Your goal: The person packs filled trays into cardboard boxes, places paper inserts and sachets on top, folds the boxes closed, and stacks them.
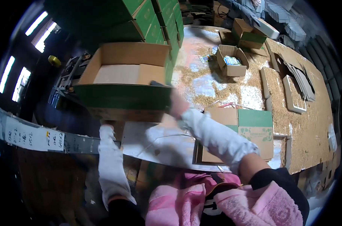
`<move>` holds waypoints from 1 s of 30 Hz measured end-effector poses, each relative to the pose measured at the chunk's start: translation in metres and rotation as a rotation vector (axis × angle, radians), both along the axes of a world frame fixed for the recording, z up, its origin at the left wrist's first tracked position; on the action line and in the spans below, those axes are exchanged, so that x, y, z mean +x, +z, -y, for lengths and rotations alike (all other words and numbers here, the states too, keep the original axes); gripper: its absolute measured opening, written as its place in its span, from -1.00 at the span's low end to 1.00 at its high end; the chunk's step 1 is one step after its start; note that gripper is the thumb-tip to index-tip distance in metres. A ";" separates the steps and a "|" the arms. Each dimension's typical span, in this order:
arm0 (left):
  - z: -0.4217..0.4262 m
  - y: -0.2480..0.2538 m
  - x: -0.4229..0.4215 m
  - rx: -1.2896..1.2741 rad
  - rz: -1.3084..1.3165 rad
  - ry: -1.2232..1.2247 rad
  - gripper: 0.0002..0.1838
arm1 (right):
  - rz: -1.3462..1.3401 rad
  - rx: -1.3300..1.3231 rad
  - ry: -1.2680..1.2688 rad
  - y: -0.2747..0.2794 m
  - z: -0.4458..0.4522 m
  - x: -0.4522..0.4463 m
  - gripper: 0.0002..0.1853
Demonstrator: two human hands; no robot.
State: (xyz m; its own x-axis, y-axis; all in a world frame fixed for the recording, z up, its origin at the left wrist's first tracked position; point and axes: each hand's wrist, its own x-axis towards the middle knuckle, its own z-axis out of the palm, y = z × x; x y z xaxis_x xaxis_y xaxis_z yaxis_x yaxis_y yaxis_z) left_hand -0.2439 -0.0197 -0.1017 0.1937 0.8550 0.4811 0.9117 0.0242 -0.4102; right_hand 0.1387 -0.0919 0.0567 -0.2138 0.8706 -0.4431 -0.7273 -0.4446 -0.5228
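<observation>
An open cardboard box (122,97), green outside and brown inside, is held up in front of me with its top flaps up or folded out of sight. My right hand (177,103), smeared by motion, grips its right end. A small dark object (157,83) shows at that corner, its kind unclear. My left hand (107,123) is under the box's lower left edge, its fingers mostly hidden by the box. White sleeves cover both forearms. Below my right forearm lie flattened green and brown cartons (253,128) in a stack.
Green boxes (146,24) are stacked high behind the held box. On the worktable (204,84), strewn with grain-like bits, stands a small carton (233,69) with printed packets. Another open box (250,37) stands farther back, near a person's arm. A white foam tray (293,94) lies at right.
</observation>
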 end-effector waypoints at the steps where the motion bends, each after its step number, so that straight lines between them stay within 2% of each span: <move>1: 0.010 -0.012 -0.011 -0.140 -0.028 -0.111 -0.54 | 0.074 0.181 -0.190 -0.041 -0.038 -0.051 -0.14; 2: 0.034 0.018 0.010 -0.215 0.288 -0.123 -0.58 | 0.155 0.361 -0.376 -0.084 -0.072 -0.092 -0.06; 3: 0.058 0.061 0.034 -0.294 0.600 -0.126 -0.60 | 0.538 0.231 -0.357 -0.081 -0.075 -0.113 -0.02; 4: 0.059 0.067 0.030 -0.318 0.586 -0.037 -0.61 | 0.920 0.077 -0.320 -0.076 -0.071 -0.124 0.01; 6: 0.055 0.066 0.031 -0.373 0.567 0.129 -0.64 | 0.964 0.032 0.014 -0.071 -0.074 -0.112 0.11; 7: 0.068 0.073 0.053 -0.113 0.541 -0.004 -0.68 | 0.988 0.051 0.122 -0.069 -0.074 -0.100 0.19; 8: 0.085 0.083 0.081 0.146 0.519 -0.153 -0.71 | 1.116 0.221 0.184 -0.058 -0.058 -0.071 0.18; 10: 0.124 0.082 0.152 0.537 0.596 -0.276 -0.73 | 1.377 0.514 0.135 -0.067 -0.008 0.015 0.11; 11: 0.141 0.062 0.202 0.323 1.025 -0.364 -0.71 | 1.521 0.578 0.065 -0.097 0.020 0.066 -0.01; 12: 0.162 0.035 0.251 0.087 1.437 -0.409 -0.69 | 1.597 0.513 0.082 -0.120 0.053 0.127 -0.13; 13: 0.175 0.009 0.291 -0.400 1.686 -0.332 -0.64 | 1.952 0.441 0.186 -0.133 0.086 0.185 -0.22; 14: 0.184 -0.006 0.325 -0.729 1.561 -0.211 -0.56 | 2.259 0.401 0.133 -0.157 0.123 0.238 -0.27; 15: 0.187 -0.069 0.340 -0.791 1.359 -0.171 -0.51 | 2.358 0.361 0.187 -0.148 0.158 0.278 -0.26; 16: 0.192 -0.122 0.352 -0.841 1.151 -0.124 -0.46 | 2.388 0.425 0.185 -0.168 0.182 0.304 -0.24; 18: 0.223 -0.118 0.405 -0.719 0.653 0.040 -0.39 | 2.248 0.536 0.324 -0.188 0.205 0.308 -0.23; 19: 0.221 -0.106 0.407 -0.811 0.825 0.121 -0.38 | 2.195 0.512 0.292 -0.193 0.203 0.312 -0.23; 20: 0.228 -0.100 0.412 -0.653 0.716 0.047 -0.41 | 2.137 0.488 0.272 -0.192 0.204 0.312 -0.23; 21: 0.229 -0.092 0.405 -0.626 0.823 -0.057 -0.43 | 2.140 0.463 0.344 -0.187 0.207 0.317 -0.25; 22: 0.224 -0.074 0.408 -0.591 0.936 -0.172 -0.45 | 2.179 0.549 0.208 -0.191 0.206 0.320 -0.26; 24: 0.229 -0.007 0.429 -0.728 1.228 -0.246 -0.49 | 2.038 0.514 0.247 -0.209 0.202 0.329 -0.33; 26: 0.228 -0.010 0.419 -0.832 1.529 -0.226 -0.56 | 1.604 0.497 0.077 -0.237 0.196 0.351 -0.41; 27: 0.225 -0.014 0.406 -0.878 1.537 -0.130 -0.60 | 2.016 0.986 0.104 -0.249 0.201 0.375 -0.49; 28: 0.219 -0.017 0.393 -0.929 1.534 -0.048 -0.64 | 1.182 0.630 0.009 -0.179 0.215 0.386 -0.51; 30: 0.219 -0.011 0.377 -1.081 1.896 0.043 -0.70 | 1.098 0.753 0.256 -0.118 0.250 0.409 -0.42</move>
State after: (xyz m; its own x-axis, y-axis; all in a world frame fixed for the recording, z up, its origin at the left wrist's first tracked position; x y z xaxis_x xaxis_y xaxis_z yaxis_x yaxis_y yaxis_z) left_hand 0.1327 -0.2388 -0.1124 0.1796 0.8407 -0.5109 0.1424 0.4916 0.8591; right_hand 0.5482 -0.3423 -0.0616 -0.2523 0.9648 0.0737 0.2785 0.1453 -0.9494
